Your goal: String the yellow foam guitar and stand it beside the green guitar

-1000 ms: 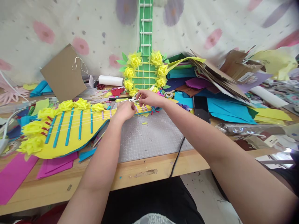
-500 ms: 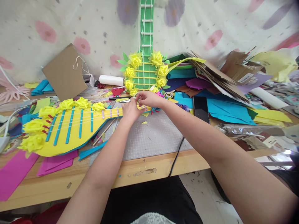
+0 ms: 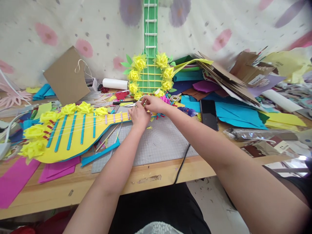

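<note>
A yellow paper lute (image 3: 70, 136), edged in blue, lies on the left of the table with its neck running right, under my hands. Blue strips, yellow paper flowers (image 3: 35, 131) and thin white strings decorate it. My left hand (image 3: 140, 115) rests at the neck, its fingers pinched together. Beside it, my right hand (image 3: 153, 104) bends over the same spot with thumb and finger closed. Whatever the fingertips hold is too small and hidden to name. Scissors (image 3: 131, 104) lie just left of the fingers, their blades showing.
A green paper instrument (image 3: 151, 70) with yellow flowers leans upright against the curtain. Below the hands is a grey cutting mat (image 3: 158, 146). A phone (image 3: 209, 115), blue paper (image 3: 240, 113) and cardboard (image 3: 224, 76) lie right. Brown board (image 3: 65, 76) and magenta paper (image 3: 18, 182) are left.
The view has shifted slightly. My left hand has turned a little and moved slightly right, closer to my right hand. Both hands stay at the lute's neck.
</note>
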A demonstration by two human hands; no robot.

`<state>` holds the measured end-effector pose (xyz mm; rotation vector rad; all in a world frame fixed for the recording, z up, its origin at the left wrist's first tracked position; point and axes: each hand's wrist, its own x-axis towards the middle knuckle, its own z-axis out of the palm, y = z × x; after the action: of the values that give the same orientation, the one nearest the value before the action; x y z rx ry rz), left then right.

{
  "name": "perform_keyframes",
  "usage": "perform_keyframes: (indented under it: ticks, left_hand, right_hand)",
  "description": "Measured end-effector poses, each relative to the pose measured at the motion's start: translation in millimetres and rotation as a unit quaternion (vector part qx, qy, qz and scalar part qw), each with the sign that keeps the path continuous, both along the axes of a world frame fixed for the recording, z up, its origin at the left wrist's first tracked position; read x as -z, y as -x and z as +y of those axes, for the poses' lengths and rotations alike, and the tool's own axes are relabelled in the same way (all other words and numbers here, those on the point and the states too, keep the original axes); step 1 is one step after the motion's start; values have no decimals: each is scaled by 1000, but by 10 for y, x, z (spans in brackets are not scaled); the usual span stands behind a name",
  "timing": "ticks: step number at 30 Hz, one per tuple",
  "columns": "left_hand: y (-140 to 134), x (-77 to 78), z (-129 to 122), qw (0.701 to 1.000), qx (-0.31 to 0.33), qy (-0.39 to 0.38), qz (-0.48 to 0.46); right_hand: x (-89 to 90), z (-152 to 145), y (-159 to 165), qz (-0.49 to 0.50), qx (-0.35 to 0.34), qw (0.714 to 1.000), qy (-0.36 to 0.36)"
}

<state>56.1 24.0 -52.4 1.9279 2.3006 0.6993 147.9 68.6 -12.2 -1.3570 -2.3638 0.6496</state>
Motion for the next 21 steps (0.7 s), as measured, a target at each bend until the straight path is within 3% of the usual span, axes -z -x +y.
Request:
perform_keyframes:
  ticks: [6,12,16,21]
  left_hand:
    - [17,-25,-80,999,34,-31,18]
    - [84,-15,-108,995,77,-40,42]
    - [76,9,-88,997,54,-31,42]
    - [70,1,-50,1000,20,-12,-4]
  right_hand:
    - [139,111,-4,-77,26,992,-97]
    - [202,198,49,-158,0,981,-111]
    - [180,207,42,-184,-20,973,-136]
    - [88,45,-64,-175,-51,954,-236]
